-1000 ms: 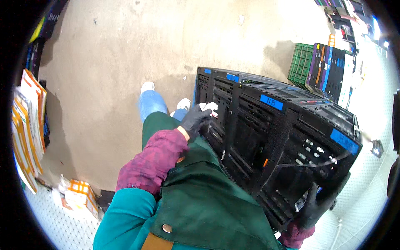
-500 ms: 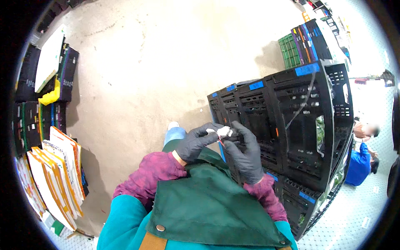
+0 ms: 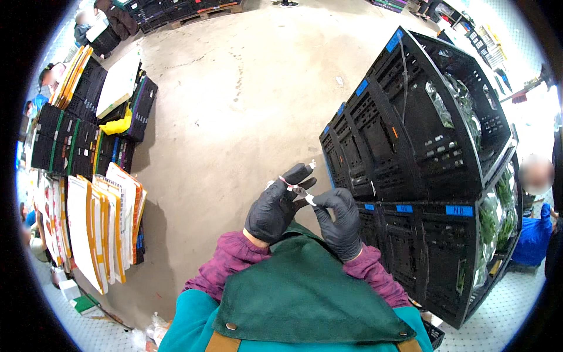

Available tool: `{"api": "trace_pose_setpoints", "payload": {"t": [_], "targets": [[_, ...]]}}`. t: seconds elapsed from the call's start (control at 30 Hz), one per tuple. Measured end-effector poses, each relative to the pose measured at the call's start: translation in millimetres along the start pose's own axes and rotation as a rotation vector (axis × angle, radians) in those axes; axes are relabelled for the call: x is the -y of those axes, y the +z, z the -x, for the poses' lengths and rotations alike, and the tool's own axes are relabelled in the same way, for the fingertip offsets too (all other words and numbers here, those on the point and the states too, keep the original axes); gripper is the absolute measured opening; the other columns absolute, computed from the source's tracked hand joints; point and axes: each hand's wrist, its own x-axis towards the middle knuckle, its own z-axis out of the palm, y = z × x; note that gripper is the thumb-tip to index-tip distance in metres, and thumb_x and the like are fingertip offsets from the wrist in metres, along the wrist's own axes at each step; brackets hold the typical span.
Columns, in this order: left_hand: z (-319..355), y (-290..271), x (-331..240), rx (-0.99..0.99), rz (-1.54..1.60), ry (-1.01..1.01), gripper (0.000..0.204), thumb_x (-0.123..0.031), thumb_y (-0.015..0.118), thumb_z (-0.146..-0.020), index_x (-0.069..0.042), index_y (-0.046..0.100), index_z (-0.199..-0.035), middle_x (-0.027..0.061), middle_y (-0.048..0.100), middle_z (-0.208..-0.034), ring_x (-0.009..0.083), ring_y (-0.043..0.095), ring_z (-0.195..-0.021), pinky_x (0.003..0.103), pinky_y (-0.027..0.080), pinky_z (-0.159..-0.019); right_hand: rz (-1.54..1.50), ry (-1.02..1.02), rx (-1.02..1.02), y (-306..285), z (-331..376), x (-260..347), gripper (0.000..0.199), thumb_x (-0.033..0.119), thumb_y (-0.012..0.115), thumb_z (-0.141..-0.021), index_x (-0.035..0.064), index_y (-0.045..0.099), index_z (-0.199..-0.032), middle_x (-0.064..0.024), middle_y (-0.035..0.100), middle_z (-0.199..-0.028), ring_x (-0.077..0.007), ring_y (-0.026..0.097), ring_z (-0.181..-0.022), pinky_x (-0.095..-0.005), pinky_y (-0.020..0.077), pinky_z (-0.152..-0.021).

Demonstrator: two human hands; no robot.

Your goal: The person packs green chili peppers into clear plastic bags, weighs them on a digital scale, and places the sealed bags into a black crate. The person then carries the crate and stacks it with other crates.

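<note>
Stacked crates: right of both hands, holding bagged greens. Flat cartons: far left, leaning on end. Concrete floor: between them.

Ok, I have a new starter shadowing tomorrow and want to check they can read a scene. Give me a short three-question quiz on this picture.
1. True or false: both hands wear black gloves.
2. What do the two hands hold between them? A) a knife B) a small white strip with red marks C) a green bottle
3. On which side of the person does the stack of black crates stand?

Key
1. True: left hand and right hand are both gloved in black.
2. B: the small white strip is pinched between the fingertips of both.
3. The right; the black crates hold bagged greens.
</note>
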Motion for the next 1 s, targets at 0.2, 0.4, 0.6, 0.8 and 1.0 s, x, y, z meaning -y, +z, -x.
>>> {"api": "trace_pose_setpoints", "payload": {"t": [0.2, 0.4, 0.6, 0.8, 1.0], "targets": [[49.8, 13.4, -1.3, 0.046, 0.039, 0.032, 0.054, -0.039, 0.039, -0.087, -0.006, 0.034, -0.129, 0.0156, 0.038, -0.129, 0.0293, 0.037, -0.119, 0.045, 0.031, -0.095, -0.522, 0.315, -0.086, -15.7, 19.6, 30.4, 0.015, -0.004, 0.058, -0.075, 0.0029, 0.053, -0.086, -0.0081, 0.051, -0.096, -0.0152, 0.051, -0.084, -0.0259, 0.0424, -0.074], [80.4, -2.2, -16.5, 0.204, -0.357, 0.219, 0.054, -0.035, 0.041, -0.087, 0.002, 0.034, -0.126, 0.0175, 0.046, -0.12, 0.0293, 0.043, -0.113, 0.043, 0.034, -0.093, -0.668, 0.414, -0.001, -5.5, 17.6, 57.7, 0.014, -0.004, 0.056, -0.077, 0.0032, 0.052, -0.088, -0.0102, 0.054, -0.104, -0.0128, 0.052, -0.095, -0.0247, 0.0424, -0.08], [113.8, -31.3, -50.3, 0.151, -0.263, 0.162, 0.053, -0.034, 0.041, -0.087, 0.002, 0.036, -0.124, 0.0185, 0.046, -0.12, 0.0281, 0.043, -0.113, 0.043, 0.034, -0.092, -0.712, 0.469, 0.048, 42.1, 14.0, 89.7, 0.015, -0.007, 0.053, -0.077, 0.0038, 0.049, -0.086, -0.0066, 0.056, -0.088, -0.0108, 0.052, -0.082, -0.0237, 0.0434, -0.075], [142.1, -60.2, -83.3, 0.13, -0.163, 0.169, 0.054, -0.036, 0.042, -0.086, -0.001, 0.036, -0.126, 0.0177, 0.048, -0.119, 0.0262, 0.043, -0.114, 0.041, 0.035, -0.092, -0.762, 0.412, -0.046, 77.0, 17.6, 137.9, 0.02, -0.011, 0.049, -0.076, 0.0052, 0.046, -0.086, -0.0045, 0.052, -0.082, -0.0111, 0.051, -0.077, -0.0254, 0.0434, -0.072], [154.5, -71.1, -100.7, 0.086, -0.297, 0.129, 0.048, -0.031, 0.041, -0.088, -0.002, 0.035, -0.126, 0.0147, 0.048, -0.118, 0.0231, 0.044, -0.112, 0.038, 0.035, -0.091, -0.838, 0.464, 0.02, 92.4, 19.5, 174.4, 0.021, -0.012, 0.052, -0.075, 0.0047, 0.046, -0.086, -0.0043, 0.052, -0.083, -0.0114, 0.051, -0.078, -0.0254, 0.0438, -0.072]]}}
